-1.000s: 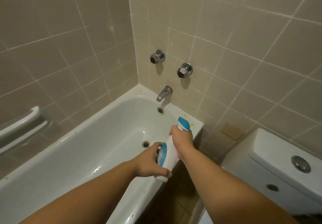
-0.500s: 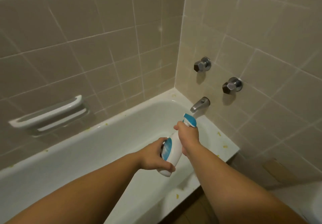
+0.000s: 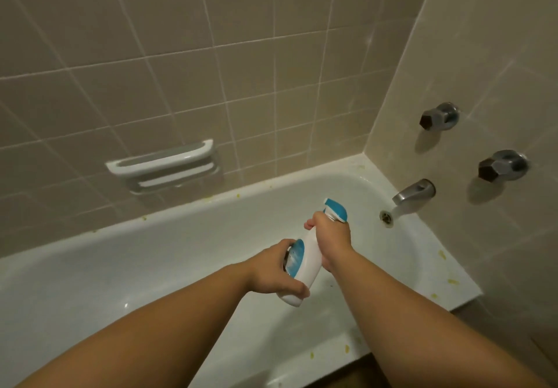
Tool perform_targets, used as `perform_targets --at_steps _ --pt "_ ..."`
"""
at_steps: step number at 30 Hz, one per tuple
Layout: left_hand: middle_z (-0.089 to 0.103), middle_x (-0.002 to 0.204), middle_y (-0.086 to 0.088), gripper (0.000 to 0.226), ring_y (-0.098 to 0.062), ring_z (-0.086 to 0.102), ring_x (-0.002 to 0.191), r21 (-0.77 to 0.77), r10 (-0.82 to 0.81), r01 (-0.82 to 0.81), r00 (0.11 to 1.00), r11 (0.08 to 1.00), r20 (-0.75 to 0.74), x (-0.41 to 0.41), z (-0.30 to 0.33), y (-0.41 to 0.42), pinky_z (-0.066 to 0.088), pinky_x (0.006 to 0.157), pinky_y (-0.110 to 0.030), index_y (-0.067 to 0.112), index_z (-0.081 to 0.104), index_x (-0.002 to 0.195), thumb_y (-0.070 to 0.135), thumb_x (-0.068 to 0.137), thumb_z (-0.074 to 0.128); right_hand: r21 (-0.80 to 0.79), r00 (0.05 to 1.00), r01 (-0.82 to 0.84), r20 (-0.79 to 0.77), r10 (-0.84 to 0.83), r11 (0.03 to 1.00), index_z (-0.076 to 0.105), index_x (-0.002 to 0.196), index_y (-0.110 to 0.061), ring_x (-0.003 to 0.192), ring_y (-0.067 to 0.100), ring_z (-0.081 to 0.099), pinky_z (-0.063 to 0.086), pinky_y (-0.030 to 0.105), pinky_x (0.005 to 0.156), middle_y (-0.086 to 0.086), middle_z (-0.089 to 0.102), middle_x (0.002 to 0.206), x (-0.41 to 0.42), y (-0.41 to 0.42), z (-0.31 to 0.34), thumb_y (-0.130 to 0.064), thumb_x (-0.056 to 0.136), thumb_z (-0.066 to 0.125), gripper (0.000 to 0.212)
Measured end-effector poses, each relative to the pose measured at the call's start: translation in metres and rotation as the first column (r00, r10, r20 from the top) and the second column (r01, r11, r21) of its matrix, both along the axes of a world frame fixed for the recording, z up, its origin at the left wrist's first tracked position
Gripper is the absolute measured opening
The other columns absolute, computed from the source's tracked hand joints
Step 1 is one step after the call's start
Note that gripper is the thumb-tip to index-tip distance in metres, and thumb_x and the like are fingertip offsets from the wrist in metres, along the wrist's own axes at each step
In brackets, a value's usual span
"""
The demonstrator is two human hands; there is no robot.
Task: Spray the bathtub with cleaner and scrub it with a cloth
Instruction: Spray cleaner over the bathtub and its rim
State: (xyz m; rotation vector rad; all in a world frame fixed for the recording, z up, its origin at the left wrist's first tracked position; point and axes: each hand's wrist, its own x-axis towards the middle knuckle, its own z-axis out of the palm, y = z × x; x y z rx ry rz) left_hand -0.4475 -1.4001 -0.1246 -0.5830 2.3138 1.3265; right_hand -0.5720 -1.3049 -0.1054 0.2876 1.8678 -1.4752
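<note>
Gripping a smooth white plastic spray bottle (image 3: 306, 262), the left hand (image 3: 276, 270) wraps its rounded base, the right hand (image 3: 330, 241) its neck, above the glossy bathtub (image 3: 169, 254).

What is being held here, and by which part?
A white and blue spray bottle: the left hand grips its lower body, the right hand its neck below the blue spray head.

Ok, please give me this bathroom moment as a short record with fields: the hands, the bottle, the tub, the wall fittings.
left hand: grips the lower body of the spray bottle
right hand: grips the bottle neck, just under the blue nozzle
spray bottle: white with blue label, held over the tub, nozzle end uppermost
bathtub: white, with yellow specks on its rim
spout: on the end wall, above the overflow hole
taps: two, above the spout
soap holder: on the long wall
cloth: not in view
</note>
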Motion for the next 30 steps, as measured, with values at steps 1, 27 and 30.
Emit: perform_targets --at_steps 1,27,30 --pt "0.052 0.13 0.008 0.097 -0.02 0.061 0.114 0.003 0.015 -0.015 1.0 1.0 0.003 0.009 -0.001 -0.006 0.059 0.095 -0.033 0.035 0.031 0.148 0.048 0.07 0.088 0.002 1.0 -0.021 0.008 0.021 1.0 0.065 0.111 -0.02 0.09 0.033 0.071 0.06 0.042 0.072 0.009 0.073 0.103 0.007 -0.008 -0.003 -0.027 0.078 0.068 0.034" --pt "0.051 0.129 0.012 0.108 -0.013 0.06 0.11 0.06 0.376 -0.378 0.925 0.924 0.048 0.316 -0.048 -0.155 0.057 0.084 -0.023 0.033 0.028 0.149 0.048 0.064 0.094 0.009 0.941 -0.337 0.016 0.337 0.941 0.059 0.088 -0.015 0.077 0.032 0.064 0.057 0.055 0.089 0.017 0.075 0.099 0.289 -0.208 -0.045 -0.011 0.077 0.058 0.012" --pt "0.051 0.131 0.011 0.106 -0.015 0.059 0.113 0.053 0.411 -0.414 0.91 0.909 0.058 0.357 -0.049 -0.171 0.058 0.091 -0.029 0.034 0.029 0.148 0.05 0.064 0.093 0.014 0.913 -0.409 -0.005 0.409 0.913 0.066 0.088 -0.011 0.081 0.03 0.067 0.058 0.053 0.089 0.019 0.074 0.102 0.327 -0.229 -0.05 -0.014 0.077 0.061 0.012"
